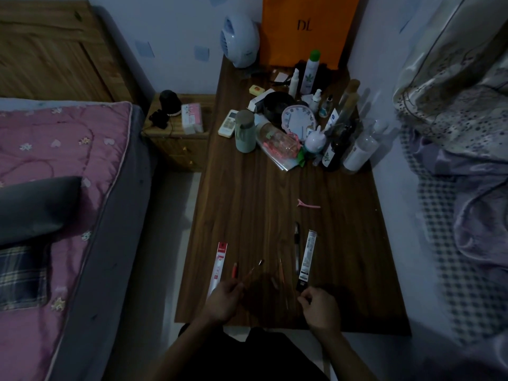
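A thin rod [251,271] is pinched in the left hand [224,298] at the lower centre of the frame, its free tip slanted up and to the right above the wooden table [247,204]. Just left of the rod a red cap [234,270] lies on the table, and beside that a red-and-white packet strip [218,266]. Right of the rod, more thin rods [281,273] are laid side by side on the wood.

The right hand [320,306] is held at the lower right of centre with its fingers curled, close below the end of a black-and-white packet strip [307,259]. Whether anything is gripped in it cannot be told in the dim light. A dark pen [297,248] lies just left of that strip.

Higher up, a pink hair clip [308,204] is seen alone. Bottles, a small clock [298,121] and a remote [228,123] are crowded at the top of the table, before an orange bag [305,26].
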`<state>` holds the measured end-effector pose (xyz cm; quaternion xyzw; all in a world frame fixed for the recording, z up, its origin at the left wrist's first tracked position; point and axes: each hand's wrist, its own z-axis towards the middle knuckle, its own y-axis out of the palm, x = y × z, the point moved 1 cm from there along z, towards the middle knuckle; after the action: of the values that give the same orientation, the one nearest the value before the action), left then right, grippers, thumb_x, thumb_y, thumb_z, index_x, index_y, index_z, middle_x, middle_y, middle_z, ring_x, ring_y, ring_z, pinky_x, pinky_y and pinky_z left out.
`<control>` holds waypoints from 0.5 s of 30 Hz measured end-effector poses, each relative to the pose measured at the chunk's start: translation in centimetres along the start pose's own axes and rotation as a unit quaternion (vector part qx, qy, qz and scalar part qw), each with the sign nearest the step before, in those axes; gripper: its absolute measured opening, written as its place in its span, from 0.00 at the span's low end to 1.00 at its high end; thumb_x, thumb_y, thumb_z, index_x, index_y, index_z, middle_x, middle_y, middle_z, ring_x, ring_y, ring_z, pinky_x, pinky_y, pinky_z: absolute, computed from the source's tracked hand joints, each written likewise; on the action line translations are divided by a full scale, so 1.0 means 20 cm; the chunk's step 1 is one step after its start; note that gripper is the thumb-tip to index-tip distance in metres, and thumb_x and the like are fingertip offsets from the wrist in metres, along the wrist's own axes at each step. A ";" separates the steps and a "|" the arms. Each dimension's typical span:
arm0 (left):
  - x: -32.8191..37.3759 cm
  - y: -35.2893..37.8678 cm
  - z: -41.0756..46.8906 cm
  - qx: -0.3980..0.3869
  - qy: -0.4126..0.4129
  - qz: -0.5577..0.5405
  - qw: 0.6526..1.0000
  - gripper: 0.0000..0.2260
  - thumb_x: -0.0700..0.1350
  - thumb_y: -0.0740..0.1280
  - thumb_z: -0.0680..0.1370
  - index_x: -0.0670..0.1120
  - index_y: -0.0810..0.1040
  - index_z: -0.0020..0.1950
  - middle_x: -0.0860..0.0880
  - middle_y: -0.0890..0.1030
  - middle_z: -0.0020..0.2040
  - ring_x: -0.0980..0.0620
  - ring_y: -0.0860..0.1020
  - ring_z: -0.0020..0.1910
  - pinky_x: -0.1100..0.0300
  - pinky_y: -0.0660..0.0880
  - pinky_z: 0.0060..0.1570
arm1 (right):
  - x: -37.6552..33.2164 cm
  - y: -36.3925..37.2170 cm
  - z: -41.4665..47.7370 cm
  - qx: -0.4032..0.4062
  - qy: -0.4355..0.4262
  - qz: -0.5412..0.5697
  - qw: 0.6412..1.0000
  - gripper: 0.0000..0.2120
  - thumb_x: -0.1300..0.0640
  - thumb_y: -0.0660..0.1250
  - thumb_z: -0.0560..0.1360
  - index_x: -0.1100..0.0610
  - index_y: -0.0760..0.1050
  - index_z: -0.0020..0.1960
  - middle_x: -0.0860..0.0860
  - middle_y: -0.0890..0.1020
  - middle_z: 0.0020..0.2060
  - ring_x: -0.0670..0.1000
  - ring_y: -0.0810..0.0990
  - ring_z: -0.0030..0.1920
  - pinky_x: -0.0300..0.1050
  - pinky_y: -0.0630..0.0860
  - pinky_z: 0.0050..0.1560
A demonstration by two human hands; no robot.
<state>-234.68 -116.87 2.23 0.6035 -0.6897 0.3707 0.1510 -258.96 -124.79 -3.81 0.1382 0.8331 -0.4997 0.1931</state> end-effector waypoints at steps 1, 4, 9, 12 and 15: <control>0.01 0.00 0.00 -0.006 -0.003 -0.005 1.000 0.12 0.48 0.58 0.83 0.49 0.79 0.46 0.45 0.83 0.41 0.54 0.78 0.33 0.60 0.72 0.33 | 0.00 0.00 0.01 0.002 -0.003 0.001 1.000 0.04 0.57 0.72 0.75 0.58 0.83 0.46 0.54 0.85 0.45 0.53 0.82 0.46 0.45 0.76 0.45; 0.02 0.00 -0.01 -0.006 -0.008 -0.002 1.000 0.12 0.48 0.58 0.83 0.49 0.79 0.46 0.47 0.82 0.39 0.54 0.78 0.33 0.60 0.73 0.33 | -0.01 0.01 0.02 0.011 -0.012 0.006 1.000 0.04 0.58 0.72 0.75 0.58 0.83 0.46 0.54 0.84 0.44 0.53 0.82 0.44 0.46 0.75 0.44; 0.02 0.01 -0.03 0.019 0.013 0.032 0.999 0.13 0.48 0.59 0.82 0.47 0.80 0.44 0.52 0.79 0.33 0.56 0.76 0.30 0.60 0.71 0.32 | 0.01 0.02 0.02 0.012 -0.024 0.018 0.999 0.02 0.58 0.73 0.74 0.57 0.82 0.44 0.52 0.83 0.42 0.52 0.81 0.43 0.45 0.75 0.42; 0.03 0.01 -0.02 0.010 0.003 0.025 1.000 0.12 0.48 0.58 0.83 0.49 0.79 0.45 0.53 0.77 0.33 0.58 0.74 0.29 0.61 0.70 0.32 | 0.02 0.02 0.02 0.008 -0.022 0.024 0.999 0.02 0.59 0.74 0.73 0.57 0.82 0.44 0.52 0.83 0.42 0.51 0.80 0.42 0.45 0.75 0.42; 0.04 0.01 -0.03 0.001 -0.009 0.027 1.000 0.12 0.49 0.57 0.83 0.50 0.79 0.47 0.52 0.79 0.37 0.57 0.76 0.31 0.64 0.71 0.31 | 0.03 0.02 0.02 0.004 -0.020 0.038 0.999 0.03 0.60 0.75 0.72 0.57 0.82 0.44 0.52 0.83 0.42 0.51 0.81 0.43 0.44 0.75 0.43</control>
<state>-235.18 -116.96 3.10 0.5883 -0.7063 0.3700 0.1345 -259.26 -124.87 -4.56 0.1609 0.8210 -0.4981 0.2281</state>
